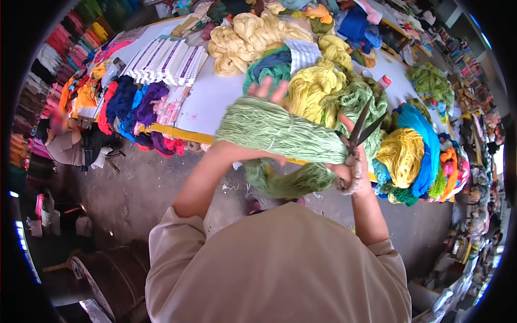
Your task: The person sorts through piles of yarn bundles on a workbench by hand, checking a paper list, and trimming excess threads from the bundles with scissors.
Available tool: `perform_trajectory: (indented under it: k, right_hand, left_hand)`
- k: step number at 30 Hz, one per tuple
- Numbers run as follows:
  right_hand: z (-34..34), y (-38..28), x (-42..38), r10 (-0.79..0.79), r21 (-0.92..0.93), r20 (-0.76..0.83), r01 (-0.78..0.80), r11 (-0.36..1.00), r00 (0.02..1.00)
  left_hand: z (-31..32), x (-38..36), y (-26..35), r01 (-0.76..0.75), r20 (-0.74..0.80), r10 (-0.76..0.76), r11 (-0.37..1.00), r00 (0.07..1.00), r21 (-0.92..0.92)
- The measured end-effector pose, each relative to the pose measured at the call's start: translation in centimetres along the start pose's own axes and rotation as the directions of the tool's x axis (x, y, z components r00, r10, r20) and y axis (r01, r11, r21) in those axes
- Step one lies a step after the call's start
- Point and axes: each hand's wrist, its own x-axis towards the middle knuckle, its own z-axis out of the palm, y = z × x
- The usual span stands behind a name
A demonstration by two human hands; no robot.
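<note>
A skein of pale green yarn (280, 129) stretches across in front of me between my two hands. My left hand (267, 90) is behind its left end, fingers showing above the strands and the thumb below, holding it. My right hand (360, 167) grips a pair of dark metal scissors (360, 129) with wrapped handles, blades pointing up and partly apart. The skein's right end lies against this hand; its fingers are partly hidden. A darker green loop of yarn (291, 180) hangs below the skein. Yellow yarn (318, 89) and green yarn (363, 99) lie on the table just beyond.
The white table (210, 105) bears cream yarn (258, 40), striped printed stacks (164, 60), blue and purple skeins (129, 99) and a pink thread spool (384, 81). Blue yarn (419, 145) hangs over its right edge. A person (67, 145) is at the left; a drum (110, 280) stands lower left.
</note>
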Motion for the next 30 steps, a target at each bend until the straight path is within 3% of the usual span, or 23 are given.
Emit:
perform_trajectory:
  k: [3, 4, 5, 6, 7, 8, 9, 11, 12, 13, 15, 17, 25, 30]
  right_hand:
    - [-1.9, 0.8, -0.5, -0.054, -0.073, 0.028, 0.056, 0.996, 0.998]
    - [-1.2, 0.1, -0.2, -0.073, -0.118, 0.083, 0.082, 0.99, 0.994]
    - [-0.3, -0.6, 0.2, -0.087, -0.158, 0.144, 0.11, 0.981, 0.986]
    - [-0.5, 0.9, 0.4, -0.101, -0.349, 0.164, 0.153, 0.924, 0.981]
    - [0.8, 0.2, 0.5, 0.004, -0.377, 0.179, 0.065, 0.924, 0.984]
    - [0.9, 1.0, 0.7, -0.011, -0.364, 0.196, 0.083, 0.928, 0.981]
    - [0.8, 2.2, 0.6, -0.121, -0.463, 0.151, 0.178, 0.869, 0.981]
    - [0.8, 0.5, -0.6, -0.05, -0.377, 0.098, 0.084, 0.922, 0.994]
    - [1.3, -0.8, -0.9, 0.056, -0.224, 0.16, -0.019, 0.975, 0.986]
    - [1.3, 0.1, -1.0, 0.067, -0.215, 0.28, -0.006, 0.977, 0.958]
    - [1.9, 0.3, -2.4, 0.372, -0.072, 0.308, -0.368, 0.927, 0.876]
    - [2.4, 0.4, -2.6, 0.407, -0.264, 0.318, -0.333, 0.905, 0.856]
    - [2.8, 0.2, -2.8, 0.484, -0.257, 0.306, -0.419, 0.871, 0.82]
    - [3.3, 1.2, -2.0, 0.372, -0.245, 0.294, -0.307, 0.92, 0.88]
  left_hand:
    - [0.9, -3.2, -2.9, -0.041, -0.253, -0.001, 0.986, 0.967, -0.16]
    - [1.9, -3.4, -3.4, -0.174, -0.473, -0.079, 0.866, 0.878, -0.468]
    - [2.4, -3.1, -2.2, -0.287, -0.469, -0.321, 0.478, 0.823, -0.83]
    - [3.0, -2.4, -0.4, -0.411, -0.33, -0.528, -0.039, 0.783, -0.911]
    - [2.7, -1.0, 1.0, -0.516, -0.299, -0.498, -0.384, 0.814, -0.766]
    - [2.6, -0.2, 2.0, -0.505, -0.26, -0.475, -0.518, 0.841, -0.69]
    - [2.6, 0.5, 2.7, -0.485, -0.229, -0.444, -0.64, 0.866, -0.596]
    - [2.8, 1.3, 3.2, -0.527, -0.221, -0.498, -0.639, 0.838, -0.56]
    - [2.7, 1.4, 3.3, -0.531, -0.127, -0.541, -0.707, 0.831, -0.467]
    - [2.7, 1.5, 3.3, -0.536, -0.026, -0.567, -0.761, 0.823, -0.365]
    - [3.7, 1.6, 3.0, -0.509, -0.036, -0.534, -0.782, 0.845, -0.36]
    - [4.1, 1.8, 2.9, -0.471, -0.049, -0.478, -0.834, 0.877, -0.289]
    - [4.4, 1.6, 2.5, -0.452, -0.024, -0.465, -0.846, 0.885, -0.281]
    - [5.3, 1.6, 4.0, -0.387, 0.014, -0.423, -0.842, 0.906, -0.375]
